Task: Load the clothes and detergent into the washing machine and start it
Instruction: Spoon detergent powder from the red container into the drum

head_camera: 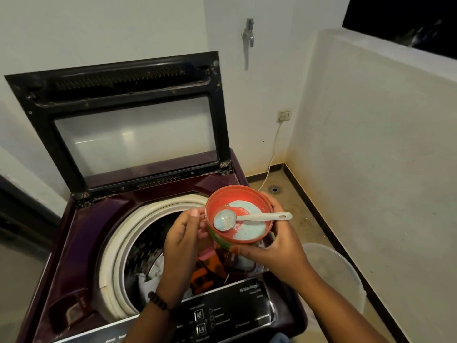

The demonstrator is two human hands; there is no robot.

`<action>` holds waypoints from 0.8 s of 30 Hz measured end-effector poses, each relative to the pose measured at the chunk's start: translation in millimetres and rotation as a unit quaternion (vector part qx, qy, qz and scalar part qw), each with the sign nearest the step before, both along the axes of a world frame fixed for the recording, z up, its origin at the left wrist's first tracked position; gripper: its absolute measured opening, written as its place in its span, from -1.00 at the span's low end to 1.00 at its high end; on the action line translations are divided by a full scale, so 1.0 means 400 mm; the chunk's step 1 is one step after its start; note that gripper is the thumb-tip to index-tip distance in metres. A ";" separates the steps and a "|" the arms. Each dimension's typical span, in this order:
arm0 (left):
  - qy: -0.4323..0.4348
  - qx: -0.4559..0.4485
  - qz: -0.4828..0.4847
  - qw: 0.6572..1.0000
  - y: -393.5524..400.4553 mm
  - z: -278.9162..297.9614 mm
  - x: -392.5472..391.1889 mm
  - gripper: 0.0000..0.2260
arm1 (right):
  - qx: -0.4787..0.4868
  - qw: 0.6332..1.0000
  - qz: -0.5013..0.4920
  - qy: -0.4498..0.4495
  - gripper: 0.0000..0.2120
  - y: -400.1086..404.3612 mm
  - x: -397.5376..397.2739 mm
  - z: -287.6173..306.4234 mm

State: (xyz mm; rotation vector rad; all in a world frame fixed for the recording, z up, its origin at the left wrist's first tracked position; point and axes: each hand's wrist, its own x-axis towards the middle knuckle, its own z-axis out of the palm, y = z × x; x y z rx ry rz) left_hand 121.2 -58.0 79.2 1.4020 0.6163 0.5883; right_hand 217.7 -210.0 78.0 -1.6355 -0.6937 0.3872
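A maroon top-load washing machine (81, 233) stands in front of me with its glass lid (133, 134) raised against the wall. Clothes (205, 271), orange, pink and white, lie in its drum. Over the drum's right side my right hand (274, 246) grips a red detergent tub (222, 201) from below and behind. Pale blue powder (249, 229) fills the tub, and a white measuring scoop (249, 217) lies across it, its handle sticking past the rim. My left hand (183, 246) touches the tub's left side with its fingertips, fingers fairly straight.
The black control panel (222, 310) runs along the machine's near edge. A translucent basket (333, 273) stands on the floor to the right. A tap (248, 33), a wall socket with a cable (284, 116), a floor drain (275, 189) and a low white wall (371, 144) fill the right corner.
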 end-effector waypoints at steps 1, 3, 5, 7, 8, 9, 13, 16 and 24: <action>-0.007 -0.008 -0.005 1.000 -0.017 0.010 0.011 -0.68 | 0.002 1.000 -0.004 -0.003 -0.14 -0.017 0.004 0.009; -0.010 -0.019 -0.007 1.000 -0.052 0.021 0.039 -0.65 | 0.006 1.000 -0.015 -0.005 -0.17 -0.052 0.020 0.022; -0.011 -0.024 -0.010 1.000 -0.077 0.026 0.068 -0.70 | 0.004 0.999 -0.031 -0.012 -0.17 -0.082 0.042 0.029; -0.009 -0.003 -0.034 0.999 -0.107 0.026 0.107 -0.73 | 0.004 0.999 -0.047 -0.016 -0.15 -0.122 0.074 0.033; -0.008 0.007 -0.046 0.999 -0.123 0.026 0.127 -0.73 | 0.005 0.998 -0.056 -0.021 -0.12 -0.144 0.090 0.034; -0.011 0.009 -0.056 0.998 -0.141 0.030 0.144 -0.72 | 0.005 0.998 -0.065 -0.027 -0.09 -0.164 0.105 0.036; -0.030 0.041 -0.091 0.995 -0.216 0.048 0.208 -0.68 | 0.003 0.994 -0.102 -0.039 -0.07 -0.246 0.149 0.046; -0.033 0.059 -0.122 0.990 -0.276 0.066 0.259 -0.71 | 0.002 0.991 -0.130 -0.036 -0.07 -0.313 0.184 0.051; -0.032 0.093 -0.206 0.974 -0.438 0.094 0.406 -0.70 | 0.004 0.976 -0.215 -0.028 -0.08 -0.505 0.249 0.063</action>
